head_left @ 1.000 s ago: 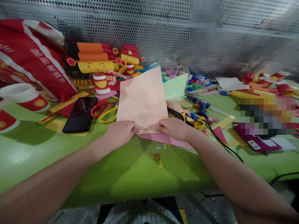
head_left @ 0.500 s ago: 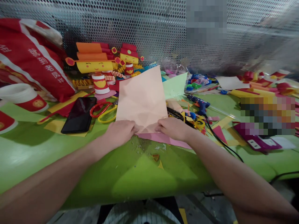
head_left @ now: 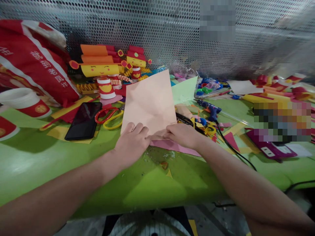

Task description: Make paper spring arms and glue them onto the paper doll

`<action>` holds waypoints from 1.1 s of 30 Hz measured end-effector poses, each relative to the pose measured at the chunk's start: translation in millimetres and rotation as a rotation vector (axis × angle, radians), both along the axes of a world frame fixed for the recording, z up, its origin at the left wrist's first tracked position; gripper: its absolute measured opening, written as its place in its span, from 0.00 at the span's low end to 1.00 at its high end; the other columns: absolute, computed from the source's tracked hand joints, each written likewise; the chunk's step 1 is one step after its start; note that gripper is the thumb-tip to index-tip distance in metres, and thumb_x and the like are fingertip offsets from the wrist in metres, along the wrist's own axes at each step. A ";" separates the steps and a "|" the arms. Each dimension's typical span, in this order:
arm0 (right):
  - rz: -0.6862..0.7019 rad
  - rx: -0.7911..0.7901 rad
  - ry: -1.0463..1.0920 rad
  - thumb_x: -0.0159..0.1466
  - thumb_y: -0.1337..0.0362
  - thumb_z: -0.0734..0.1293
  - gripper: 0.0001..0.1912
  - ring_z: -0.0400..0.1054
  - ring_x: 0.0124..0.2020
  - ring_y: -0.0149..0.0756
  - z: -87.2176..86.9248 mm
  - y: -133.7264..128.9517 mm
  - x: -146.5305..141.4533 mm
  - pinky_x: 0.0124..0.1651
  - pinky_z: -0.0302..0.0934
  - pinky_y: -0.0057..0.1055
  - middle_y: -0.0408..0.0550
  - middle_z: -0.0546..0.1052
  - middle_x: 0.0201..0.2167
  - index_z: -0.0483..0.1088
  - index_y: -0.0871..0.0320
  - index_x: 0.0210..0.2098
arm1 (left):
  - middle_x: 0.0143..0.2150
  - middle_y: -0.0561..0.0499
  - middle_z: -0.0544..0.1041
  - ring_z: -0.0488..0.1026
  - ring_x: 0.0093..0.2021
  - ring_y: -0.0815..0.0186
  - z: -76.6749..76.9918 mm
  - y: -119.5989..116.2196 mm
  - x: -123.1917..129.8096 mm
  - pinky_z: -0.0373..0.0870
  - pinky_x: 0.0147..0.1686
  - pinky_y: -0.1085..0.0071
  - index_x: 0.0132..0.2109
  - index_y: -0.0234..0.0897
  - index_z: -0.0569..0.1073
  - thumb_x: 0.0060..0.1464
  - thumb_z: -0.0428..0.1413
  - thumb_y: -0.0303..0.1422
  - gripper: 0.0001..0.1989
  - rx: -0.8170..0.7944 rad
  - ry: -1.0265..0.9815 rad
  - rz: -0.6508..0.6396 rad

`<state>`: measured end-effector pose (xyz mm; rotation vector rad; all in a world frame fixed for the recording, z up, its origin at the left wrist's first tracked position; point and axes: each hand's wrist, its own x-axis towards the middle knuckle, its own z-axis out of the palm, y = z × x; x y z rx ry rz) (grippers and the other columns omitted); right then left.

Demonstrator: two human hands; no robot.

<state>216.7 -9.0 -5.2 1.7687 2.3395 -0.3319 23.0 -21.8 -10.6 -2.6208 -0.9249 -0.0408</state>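
The near table (head_left: 137,193) offers room; scissors (head_left: 108,128) block the paper's (head_left: 149,101) left.

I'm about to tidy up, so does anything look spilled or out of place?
Yes, some untidiness: a small yellow scrap lies loose on the green table, in front of the peach sheet, and the blue glue gun lies among paper offcuts, perhaps an awkward spot for a tool.

Hands (head_left: 133,141) touch pale paper (head_left: 150,101); phone (head_left: 84,121) lies left.
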 end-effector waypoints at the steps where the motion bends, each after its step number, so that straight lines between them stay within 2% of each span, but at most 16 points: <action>1: 0.005 0.003 -0.007 0.62 0.63 0.55 0.13 0.68 0.34 0.38 -0.1 0.1 0.1 0.26 0.47 0.29 0.53 0.76 0.35 0.69 0.59 0.31 | 0.34 0.43 0.73 0.65 0.41 0.55 -0.4 -2.3 0.8 0.58 0.37 0.59 0.37 0.35 0.75 0.56 0.45 0.23 0.14 0.028 0.007 -0.008; 4: 0.015 0.007 -0.036 0.62 0.65 0.55 0.13 0.68 0.35 0.38 0.6 0.2 -0.2 0.26 0.46 0.29 0.53 0.76 0.34 0.70 0.60 0.32 | 0.33 0.42 0.73 0.65 0.39 0.56 -3.3 -5.7 3.0 0.59 0.37 0.60 0.35 0.32 0.75 0.56 0.46 0.23 0.13 0.076 0.035 -0.017; 6: 0.010 0.005 -0.045 0.62 0.63 0.55 0.13 0.69 0.35 0.39 1.3 0.0 -0.7 0.26 0.46 0.29 0.54 0.76 0.35 0.70 0.60 0.33 | 0.32 0.43 0.73 0.66 0.37 0.58 -6.3 -5.6 4.2 0.60 0.35 0.62 0.36 0.30 0.75 0.56 0.46 0.22 0.12 0.052 0.065 -0.044; 13: -0.004 0.034 -0.054 0.63 0.61 0.56 0.14 0.70 0.38 0.42 1.8 -2.3 -1.4 0.27 0.47 0.30 0.55 0.75 0.37 0.70 0.60 0.35 | 0.37 0.44 0.71 0.69 0.36 0.62 -8.4 -7.4 7.0 0.66 0.32 0.67 0.46 0.27 0.71 0.54 0.47 0.19 0.14 -0.201 0.104 0.086; 17: -0.035 0.043 -0.064 0.62 0.62 0.57 0.12 0.70 0.37 0.42 2.3 -2.6 -1.1 0.26 0.47 0.30 0.55 0.76 0.36 0.70 0.59 0.34 | 0.37 0.43 0.71 0.69 0.38 0.59 -5.6 -11.9 8.1 0.69 0.35 0.64 0.47 0.27 0.70 0.55 0.45 0.19 0.15 -0.182 0.111 0.097; 23: -0.092 0.018 -0.017 0.61 0.58 0.59 0.12 0.68 0.36 0.40 5.2 -0.8 1.0 0.27 0.47 0.29 0.53 0.75 0.34 0.69 0.58 0.30 | 0.37 0.42 0.71 0.70 0.38 0.57 -3.5 -20.7 10.9 0.70 0.28 0.65 0.52 0.30 0.67 0.55 0.46 0.21 0.18 -0.169 0.113 0.150; 26: -0.079 0.009 -0.005 0.61 0.60 0.60 0.10 0.68 0.34 0.39 5.1 0.5 6.7 0.27 0.47 0.29 0.52 0.75 0.33 0.68 0.59 0.28 | 0.36 0.43 0.71 0.70 0.38 0.57 -2.3 -22.9 11.3 0.71 0.30 0.63 0.52 0.32 0.68 0.55 0.46 0.21 0.17 -0.165 0.105 0.171; 29: -0.058 -0.016 0.077 0.61 0.58 0.60 0.12 0.66 0.31 0.36 4.9 1.8 14.7 0.26 0.47 0.28 0.49 0.74 0.30 0.67 0.58 0.27 | 0.36 0.43 0.71 0.70 0.38 0.57 -2.6 -22.7 10.5 0.71 0.30 0.62 0.52 0.32 0.68 0.56 0.46 0.21 0.17 -0.158 0.105 0.164; 33: 0.025 -0.043 0.191 0.59 0.59 0.62 0.09 0.65 0.30 0.34 5.4 3.0 21.5 0.28 0.49 0.27 0.47 0.74 0.30 0.68 0.58 0.29 | 0.38 0.43 0.71 0.69 0.38 0.57 -4.5 -21.8 9.0 0.71 0.30 0.63 0.51 0.32 0.68 0.55 0.45 0.21 0.17 -0.163 0.101 0.159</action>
